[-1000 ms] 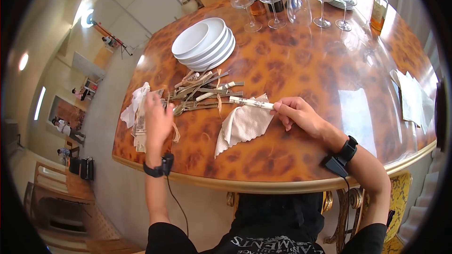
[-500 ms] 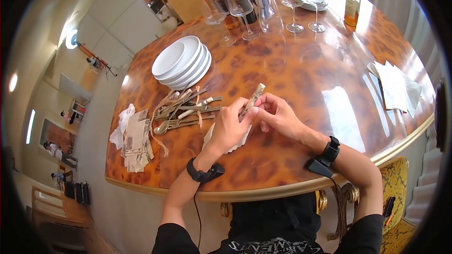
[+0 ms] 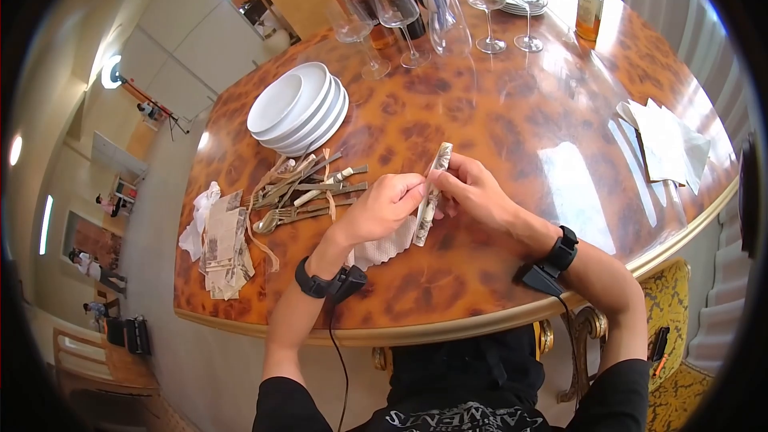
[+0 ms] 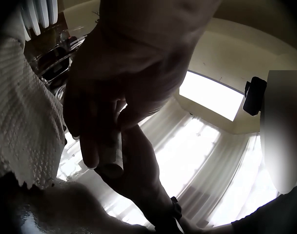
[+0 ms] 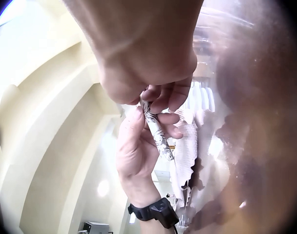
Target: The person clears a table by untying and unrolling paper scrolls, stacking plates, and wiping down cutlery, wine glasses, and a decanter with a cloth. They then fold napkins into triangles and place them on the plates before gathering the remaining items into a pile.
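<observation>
Between both hands is a slim roll of printed paper point(image 3: 433, 192), patterned in grey on cream. My right hand point(image 3: 482, 195) pinches it with thumb and fingers from the right. From the left, my left hand point(image 3: 388, 206) grips it with bent fingers, and in the right wrist view the left thumb and fingers point(image 5: 133, 122) lie along the roll point(image 5: 159, 136). One round end of the roll point(image 4: 112, 169) shows in the left wrist view. A beige textured napkin point(image 3: 387, 248) with a scalloped edge lies below my left hand, partly hidden by it.
Left of the hands lie forks, spoons and knives point(image 3: 300, 196) with raffia ties, printed paper sheets point(image 3: 224, 252) and a crumpled white tissue point(image 3: 198, 222). Stacked white plates point(image 3: 300, 112) stand behind. Wine glasses point(image 3: 488, 0) and bottles point(image 3: 590, 4) line the back; white napkins point(image 3: 664, 144) lie right.
My left hand has moved right from the paper sheets to the roll. The roll has turned from nearly level to steeply slanted, while my right hand kept holding it.
</observation>
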Demonstrator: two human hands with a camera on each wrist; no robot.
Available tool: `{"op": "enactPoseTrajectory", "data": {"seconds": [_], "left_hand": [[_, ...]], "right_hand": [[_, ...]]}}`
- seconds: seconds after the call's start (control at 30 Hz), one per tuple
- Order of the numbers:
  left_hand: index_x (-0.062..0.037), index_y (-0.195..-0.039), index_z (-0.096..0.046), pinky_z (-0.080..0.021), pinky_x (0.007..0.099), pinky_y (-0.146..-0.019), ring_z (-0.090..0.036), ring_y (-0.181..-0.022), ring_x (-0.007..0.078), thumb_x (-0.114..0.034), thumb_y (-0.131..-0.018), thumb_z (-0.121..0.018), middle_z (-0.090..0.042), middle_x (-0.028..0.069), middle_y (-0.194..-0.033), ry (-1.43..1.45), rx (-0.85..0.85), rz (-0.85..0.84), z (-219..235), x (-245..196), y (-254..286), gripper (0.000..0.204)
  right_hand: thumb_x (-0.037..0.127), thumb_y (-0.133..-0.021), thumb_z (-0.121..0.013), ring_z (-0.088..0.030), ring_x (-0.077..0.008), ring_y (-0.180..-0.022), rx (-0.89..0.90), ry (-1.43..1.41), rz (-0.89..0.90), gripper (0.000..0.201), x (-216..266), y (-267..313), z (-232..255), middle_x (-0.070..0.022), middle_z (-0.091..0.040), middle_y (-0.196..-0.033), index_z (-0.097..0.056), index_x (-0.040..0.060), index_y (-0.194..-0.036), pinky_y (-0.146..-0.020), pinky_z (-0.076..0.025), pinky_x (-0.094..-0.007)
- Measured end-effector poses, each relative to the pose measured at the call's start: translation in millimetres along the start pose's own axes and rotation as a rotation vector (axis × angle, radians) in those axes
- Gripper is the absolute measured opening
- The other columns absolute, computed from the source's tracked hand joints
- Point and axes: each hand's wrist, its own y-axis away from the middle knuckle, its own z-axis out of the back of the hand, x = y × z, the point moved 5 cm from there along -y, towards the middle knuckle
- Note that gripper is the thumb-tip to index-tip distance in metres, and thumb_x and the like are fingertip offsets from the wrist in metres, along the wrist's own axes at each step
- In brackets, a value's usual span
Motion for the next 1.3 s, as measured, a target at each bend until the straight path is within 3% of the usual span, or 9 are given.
{"op": "enactPoseTrajectory", "data": {"seconds": [0.13,0.2,0.3,0.47,0.53,0.73,0.83,1.13,1.3], "left_hand": [[0.0071,-0.093,-0.061,-0.051,0.0302,-0.066,-0.067,-0.078,0.0118,-0.014,-0.099,-0.051,-0.067,0.0061,-0.08,0.013,-0.04,-0.076,0.0,-4.2,-6.7,0.024],[0.0049,-0.087,-0.061,-0.046,0.0353,-0.055,-0.065,-0.062,0.0171,-0.014,-0.095,-0.054,-0.065,0.0104,-0.066,-0.349,-0.194,-0.119,5.3,-8.9,-13.1,0.022],[0.0046,-0.083,-0.062,-0.042,0.0312,-0.05,-0.062,-0.053,0.0165,-0.013,-0.093,-0.059,-0.063,0.0139,-0.063,-0.692,-0.375,-0.156,-4.2,-26.2,-13.1,0.021],[0.005,-0.08,-0.06,-0.039,0.0327,-0.047,-0.058,-0.047,0.0196,-0.011,-0.09,-0.06,-0.06,0.017,-0.059,-0.728,-0.434,-0.341,-9.5,-36.2,-9.9,0.019],[0.0014,-0.078,-0.06,-0.042,0.0401,-0.049,-0.06,-0.052,0.0327,-0.015,-0.089,-0.059,-0.06,0.0174,-0.059,-0.649,-0.448,-0.257,-6.7,-43.0,-4.0,0.02],[0.005,-0.077,-0.058,-0.038,0.0305,-0.047,-0.052,-0.045,0.0128,-0.011,-0.091,-0.06,-0.057,0.0122,-0.054,-0.56,-0.482,-0.26,17.7,-54.2,10.5,0.021],[0.0041,-0.077,-0.057,-0.031,0.0265,-0.045,-0.038,-0.051,0.0027,-0.011,-0.093,-0.058,-0.051,-0.0008,-0.054,-0.333,-0.535,-0.242,32.0,-56.9,17.7,0.022],[0.0025,-0.08,-0.055,-0.027,0.0226,-0.047,-0.036,-0.056,0.0001,-0.011,-0.097,-0.053,-0.05,-0.0045,-0.063,-0.257,-0.671,-0.331,67.5,-55.2,37.0,0.021],[0.0019,-0.085,-0.059,-0.037,0.0204,-0.051,-0.047,-0.059,0.0008,-0.011,-0.098,-0.053,-0.058,-0.0026,-0.068,-0.226,-0.846,-0.328,102.3,-24.9,74.3,0.019]], "right_hand": [[0.019,-0.094,-0.055,-0.06,-0.0093,-0.067,-0.028,0.029,0.044,0.018,16.8,2.1,4.6,-0.0042,-0.063,-0.082,-0.055,0.0014,-0.1,-0.058,-0.047,-0.0254],[0.019,-0.09,-0.058,-0.061,-0.0104,-0.068,-0.096,0.121,0.09,0.02,12.2,-0.8,10.7,-0.0048,-0.064,-0.083,-0.056,0.0008,-0.099,-0.06,-0.048,-0.026],[0.019,-0.081,-0.062,-0.062,-0.0135,-0.072,-0.212,0.211,0.076,0.026,7.4,-2.7,21.3,-0.0069,-0.065,-0.085,-0.058,-0.001,-0.098,-0.064,-0.05,-0.0282],[0.02,-0.074,-0.065,-0.064,-0.0188,-0.078,-0.292,0.241,0.12,0.037,2.1,-6.8,34.1,-0.0119,-0.067,-0.089,-0.06,-0.005,-0.101,-0.071,-0.052,-0.0327],[0.018,-0.073,-0.064,-0.065,-0.0208,-0.082,-0.35,0.242,0.092,0.042,1.8,-7.1,37.6,-0.0142,-0.067,-0.091,-0.06,-0.0071,-0.106,-0.075,-0.053,-0.0345],[0.013,-0.075,-0.059,-0.062,-0.0173,-0.078,-0.402,0.242,0.035,0.039,-6.1,-12.6,50.3,-0.0111,-0.065,-0.09,-0.058,-0.0069,-0.108,-0.065,-0.052,-0.0319],[0.013,-0.075,-0.059,-0.061,-0.0174,-0.077,-0.424,0.25,-0.02,0.038,-11.7,-14.3,54.0,-0.0115,-0.065,-0.091,-0.058,-0.0066,-0.108,-0.063,-0.051,-0.0327],[0.014,-0.094,-0.048,-0.061,-0.0132,-0.064,-0.412,0.051,-0.2,0.018,-20.5,-15.4,52.3,-0.005,-0.062,-0.084,-0.056,0.0029,-0.107,-0.056,-0.052,-0.0275],[0.016,-0.098,-0.049,-0.06,-0.0116,-0.055,-0.311,0.014,-0.128,0.017,-33.6,-24.8,58.0,-0.0032,-0.061,-0.076,-0.057,0.0055,-0.108,-0.05,-0.05,-0.0239]]}}
